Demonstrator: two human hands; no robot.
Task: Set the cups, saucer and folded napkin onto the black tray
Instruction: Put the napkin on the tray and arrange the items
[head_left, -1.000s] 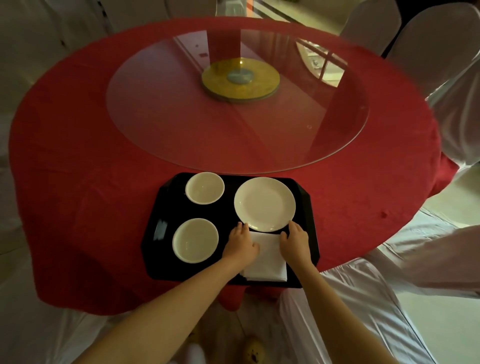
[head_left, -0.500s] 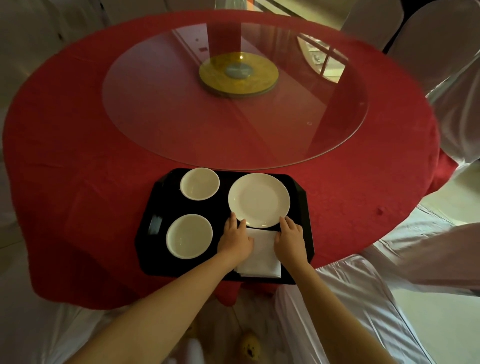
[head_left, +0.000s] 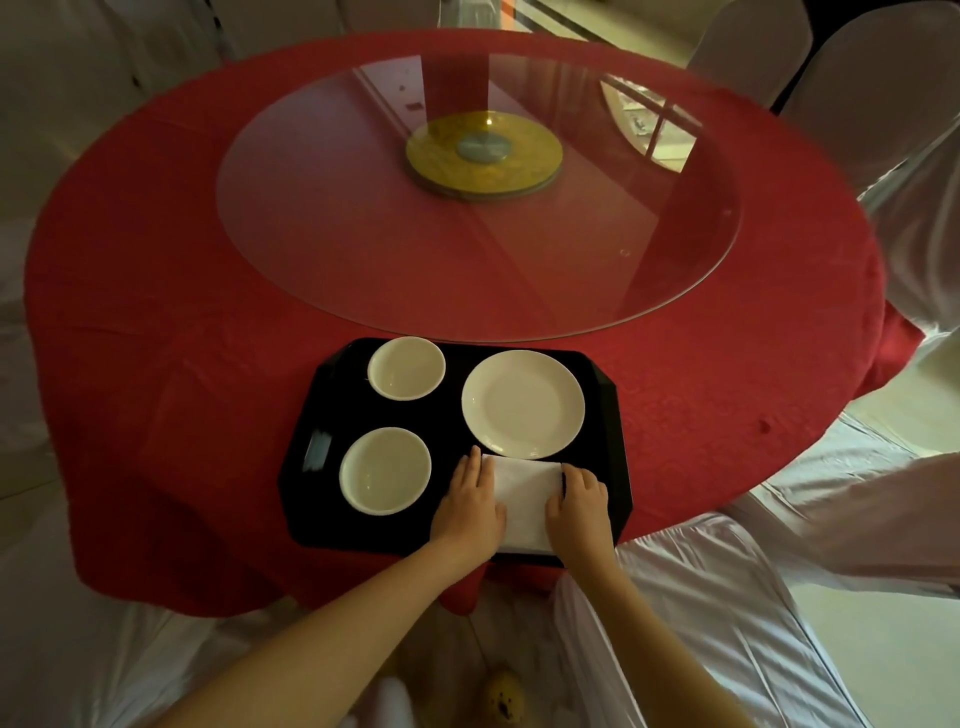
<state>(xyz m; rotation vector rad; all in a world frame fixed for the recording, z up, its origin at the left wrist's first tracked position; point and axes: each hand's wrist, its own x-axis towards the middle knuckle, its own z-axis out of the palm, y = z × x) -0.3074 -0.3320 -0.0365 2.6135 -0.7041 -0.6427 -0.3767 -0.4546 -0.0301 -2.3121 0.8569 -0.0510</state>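
The black tray (head_left: 608, 415) sits on the near edge of a round table covered in a red cloth (head_left: 182, 338), and everything else can be placed from it. In its far left corner stands 1 white cup (head_left: 406, 368), seen from above as a small round bowl shape. A 2nd cup (head_left: 385, 470) stands in the tray's near left part, just beside a small pale label or handle slot (head_left: 317, 452) on the tray's left rim. The white saucer (head_left: 523, 404) takes up the far right part of the tray, apart from both cups.

The folded napkin (head_left: 524, 493) lies flat in the tray's near right part, its far edge touching or just under the saucer's near rim; I cannot tell which. The left hand (head_left: 470, 501) lies palm down on the napkin's left side, fingers straight and together, pointing toward the saucer. The right hand (head_left: 579, 501) rests on the napkin's right side with its fingers curled over the edge. Neither hand clamps the cloth; both lie pressed flat on it.

Beyond the tray's far rim, a big glass turntable (head_left: 363, 234) covers the middle of the table, with a gold disc (head_left: 483, 153) at its hub. White-draped chairs (head_left: 701, 623) stand near the tray's right side.
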